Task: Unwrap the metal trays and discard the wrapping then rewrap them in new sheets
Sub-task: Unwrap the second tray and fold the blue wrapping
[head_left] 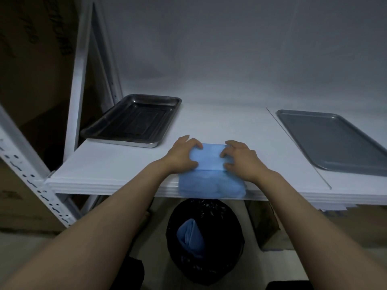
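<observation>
Blue sheet (211,162) — folded, apparently new — is gripped by curled fingers of left hand (184,154) and right hand (240,159); rewrapping seems to be starting, and next it needs spreading flat beside the tray (134,120) to its left.

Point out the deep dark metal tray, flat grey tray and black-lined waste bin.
Deep dark metal tray (134,120): head view, ribbed floor.
Flat grey tray (333,141): head view, flat bed.
Black-lined waste bin (227,237): head view, liner wall.
</observation>
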